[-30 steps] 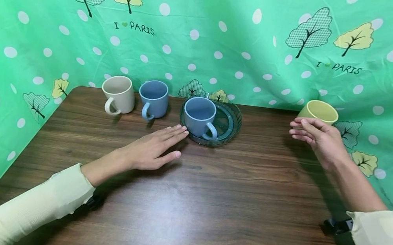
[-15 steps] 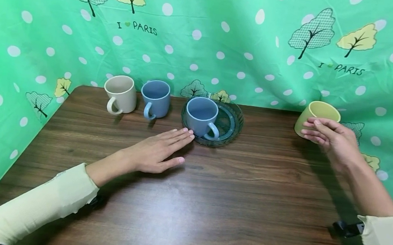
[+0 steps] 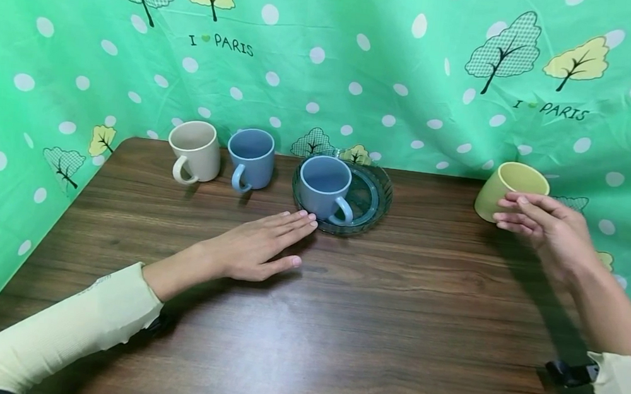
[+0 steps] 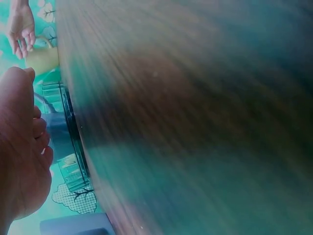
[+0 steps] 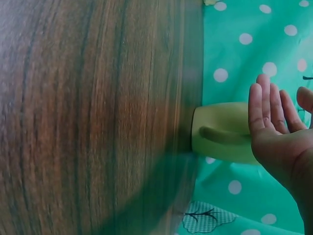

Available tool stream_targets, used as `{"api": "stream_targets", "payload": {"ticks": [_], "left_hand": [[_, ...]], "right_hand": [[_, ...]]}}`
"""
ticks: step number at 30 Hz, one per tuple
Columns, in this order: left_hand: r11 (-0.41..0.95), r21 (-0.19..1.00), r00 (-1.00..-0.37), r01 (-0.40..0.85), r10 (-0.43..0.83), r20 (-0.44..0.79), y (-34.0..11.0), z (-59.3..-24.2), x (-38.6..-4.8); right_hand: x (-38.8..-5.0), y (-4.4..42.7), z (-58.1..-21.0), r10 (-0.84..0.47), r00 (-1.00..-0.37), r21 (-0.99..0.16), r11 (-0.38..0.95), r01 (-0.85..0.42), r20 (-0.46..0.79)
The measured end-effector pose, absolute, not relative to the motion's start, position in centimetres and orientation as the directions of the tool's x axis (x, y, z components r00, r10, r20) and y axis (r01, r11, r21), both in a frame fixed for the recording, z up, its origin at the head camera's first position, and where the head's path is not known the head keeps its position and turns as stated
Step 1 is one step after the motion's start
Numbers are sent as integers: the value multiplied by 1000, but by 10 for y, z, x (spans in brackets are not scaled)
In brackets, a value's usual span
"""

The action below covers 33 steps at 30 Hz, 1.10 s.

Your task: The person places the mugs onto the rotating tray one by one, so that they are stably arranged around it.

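Observation:
A greenish-yellow mug (image 3: 489, 198) stands upright at the table's back right. My right hand (image 3: 551, 232) is in front of it, with fingers extended and nothing gripped. In the right wrist view, the mug's handle (image 5: 222, 135) faces that hand (image 5: 281, 134); whether the fingertips touch the mug is unclear. A blue mug (image 3: 316, 191) stands on a dark clear glass plate (image 3: 387, 197) near the back middle. My left hand (image 3: 256, 248) lies palm down with straight fingers, its fingertips at the plate's front left rim. The left wrist view also shows this hand (image 4: 24, 152).
Left of the plate, a second blue mug (image 3: 258, 166) and an off-white mug (image 3: 202, 157) stand upright in a row at the back. All of this is on a dark wooden table (image 3: 364, 341). A green dotted curtain (image 3: 357, 55) hangs behind and at both sides.
My right hand has drawn back to the right, uncovering more of the greenish-yellow mug. The left hand has slid slightly right along the plate's front rim. The mugs keep their places.

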<state>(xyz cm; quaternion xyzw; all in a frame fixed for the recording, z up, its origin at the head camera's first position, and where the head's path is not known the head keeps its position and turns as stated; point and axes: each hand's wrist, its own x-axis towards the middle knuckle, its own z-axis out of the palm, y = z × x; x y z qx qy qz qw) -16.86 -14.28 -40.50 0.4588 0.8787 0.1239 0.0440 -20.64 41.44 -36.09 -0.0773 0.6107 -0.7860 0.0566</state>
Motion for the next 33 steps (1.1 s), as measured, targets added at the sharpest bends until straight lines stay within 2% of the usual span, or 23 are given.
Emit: {"api": "stream_targets", "payload": {"ticks": [7, 19, 33], "left_hand": [[541, 267, -569, 798, 822, 34, -139, -405, -169], [537, 285, -566, 794, 824, 25, -137, -405, -170], [551, 291, -576, 782, 817, 2, -139, -405, -171]], "right_hand": [[-204, 424, -359, -194, -979, -941, -339, 15, 54], [-200, 441, -364, -168, -983, -912, -410, 8, 67], [-200, 455, -370, -123, -991, -909, -417, -5, 62]]}}
